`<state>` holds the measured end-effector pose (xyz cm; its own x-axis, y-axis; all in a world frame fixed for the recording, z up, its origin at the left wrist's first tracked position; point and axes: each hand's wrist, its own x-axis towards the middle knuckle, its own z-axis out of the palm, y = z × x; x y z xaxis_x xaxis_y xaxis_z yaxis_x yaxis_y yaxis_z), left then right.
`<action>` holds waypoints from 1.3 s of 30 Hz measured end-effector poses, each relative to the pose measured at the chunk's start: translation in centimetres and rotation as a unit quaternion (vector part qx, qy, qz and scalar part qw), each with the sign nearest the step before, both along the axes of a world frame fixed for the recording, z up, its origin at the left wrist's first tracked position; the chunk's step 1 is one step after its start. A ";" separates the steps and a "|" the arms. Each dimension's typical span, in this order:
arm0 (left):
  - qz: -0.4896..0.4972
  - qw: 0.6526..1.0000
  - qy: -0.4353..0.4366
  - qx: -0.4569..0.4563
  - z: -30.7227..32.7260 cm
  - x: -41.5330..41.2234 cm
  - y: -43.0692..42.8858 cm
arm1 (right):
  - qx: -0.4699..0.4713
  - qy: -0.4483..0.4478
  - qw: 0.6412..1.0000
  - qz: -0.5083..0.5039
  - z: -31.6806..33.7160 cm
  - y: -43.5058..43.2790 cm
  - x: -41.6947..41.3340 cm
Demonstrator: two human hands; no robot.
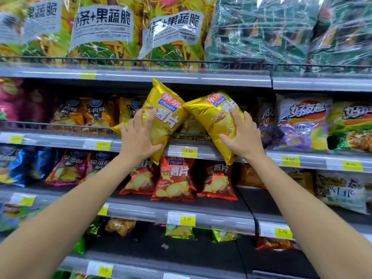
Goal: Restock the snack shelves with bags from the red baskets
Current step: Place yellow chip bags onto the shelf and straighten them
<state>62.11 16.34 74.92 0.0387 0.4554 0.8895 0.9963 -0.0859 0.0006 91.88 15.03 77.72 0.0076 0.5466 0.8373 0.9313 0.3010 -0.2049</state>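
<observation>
**Two gold Qinqin bags going up, right above the 3.50 tag**

The landmark is the yellow 3.50 tag [188, 151] on the shelf rail. Both bags are in the air just above it, in front of the shelf, with their top corners touching.

The left gold bag [165, 115] sits above and left of the tag, tilted. It reads "Qinqin" on a blue patch, with big white 薯片 below. The left hand [138, 135] grips it with fingers fanned over the front and side and the thumb hooked on the lower front. The hand hides the rest of the print.

The right gold bag [217, 121] is above and right of the tag, leaning the other way. It has the same logo plus "POTATO". The right hand [241, 135] holds it with the index finger stretched up the front and the thumb across the bottom part.

Directly below the tag are red Qinqin bags [173, 178] reading "POTATO CHIPS". Left of the tag, the orange bags [96, 113] say 牛肉味. Far right of it is a purple bag [302, 121] whose lettering I can't quite read. High above the tag are big clear packs [102, 25] labelled 果蔬脆, with the first characters cut off. Up and right of it, the green wrapped packs [281, 31] are too glary to read. The lower-right tag [282, 232] is blurry.
</observation>
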 end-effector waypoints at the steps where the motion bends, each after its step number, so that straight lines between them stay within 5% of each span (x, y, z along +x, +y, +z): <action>1: -0.002 1.000 -0.007 0.016 -0.1 0.2 -0.1 | 0.021 -0.003 1.000 -0.013 0.0 -0.2 -0.3; 14: -0.038 0.964 -0.253 -0.067 2.1 3.4 -2.2 | 0.047 0.019 0.994 -0.095 0.7 -1.6 -2.5; 26: -0.070 0.951 -0.273 -0.130 8.4 4.1 3.1 | -0.004 0.085 0.994 -0.071 4.6 2.8 -6.3; 32: -0.053 0.964 -0.221 -0.137 8.9 2.4 6.4 | -0.087 0.200 0.975 -0.038 5.4 7.1 -7.5; 39: -0.028 0.969 -0.185 -0.161 7.5 1.2 9.9 | -0.064 0.174 0.979 -0.090 3.9 9.7 -9.7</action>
<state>63.32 26.22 82.45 -0.2240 0.7181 0.6589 0.9164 -0.0748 0.3931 82.21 24.71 81.62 0.3856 0.6102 0.6920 0.8341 0.0900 -0.5442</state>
